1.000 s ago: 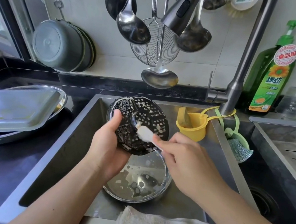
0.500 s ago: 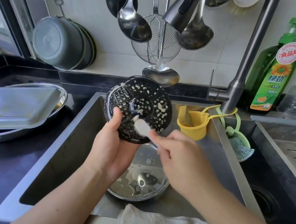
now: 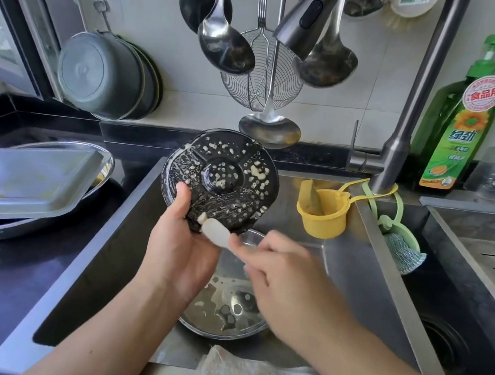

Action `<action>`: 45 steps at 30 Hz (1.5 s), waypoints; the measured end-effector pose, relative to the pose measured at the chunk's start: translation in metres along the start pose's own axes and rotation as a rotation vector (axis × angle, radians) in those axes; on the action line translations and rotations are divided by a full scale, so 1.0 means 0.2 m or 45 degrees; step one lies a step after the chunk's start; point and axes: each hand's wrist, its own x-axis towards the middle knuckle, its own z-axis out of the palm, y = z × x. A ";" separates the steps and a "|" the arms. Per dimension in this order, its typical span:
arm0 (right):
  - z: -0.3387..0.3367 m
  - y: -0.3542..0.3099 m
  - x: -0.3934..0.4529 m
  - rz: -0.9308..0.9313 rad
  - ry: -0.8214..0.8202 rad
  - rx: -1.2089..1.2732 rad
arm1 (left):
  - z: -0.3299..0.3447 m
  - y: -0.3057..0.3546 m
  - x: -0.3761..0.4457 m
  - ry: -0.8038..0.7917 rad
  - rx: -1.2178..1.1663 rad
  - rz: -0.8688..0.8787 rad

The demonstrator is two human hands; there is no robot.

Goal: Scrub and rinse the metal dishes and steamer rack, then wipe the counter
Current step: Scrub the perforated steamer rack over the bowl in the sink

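The left hand (image 3: 179, 252) grips the lower edge of the soapy steamer rack (image 3: 220, 181), holding it tilted above the sink (image 3: 368, 258); the right hand (image 3: 282, 278) pinches a white brush (image 3: 216, 235) against the rack's bottom rim; a metal bowl (image 3: 225, 310) sits beneath them in the sink.

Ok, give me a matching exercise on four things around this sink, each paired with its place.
Things:
1. steamer rack
2. metal bowl
3. rectangular tray
4. soap bottle

Places:
A. on the sink floor, under the hands
B. on the counter behind the faucet
C. held up in the left hand
D. on a round dish on the left counter

Pairs: 1-C, 2-A, 3-D, 4-B
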 end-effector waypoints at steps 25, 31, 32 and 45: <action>-0.07 0.15 0.03 0.177 0.199 -0.019 | 0.02 -0.03 -0.03 -0.011 0.288 0.000; -0.04 0.10 0.07 0.143 0.334 -0.117 | 0.03 -0.11 -0.07 -0.066 0.716 0.040; -0.05 0.12 0.09 0.190 0.353 -0.128 | 0.03 -0.12 -0.07 -0.058 0.796 0.079; -0.09 0.11 0.03 0.185 0.212 -0.113 | 0.04 -0.07 -0.06 0.054 0.704 0.163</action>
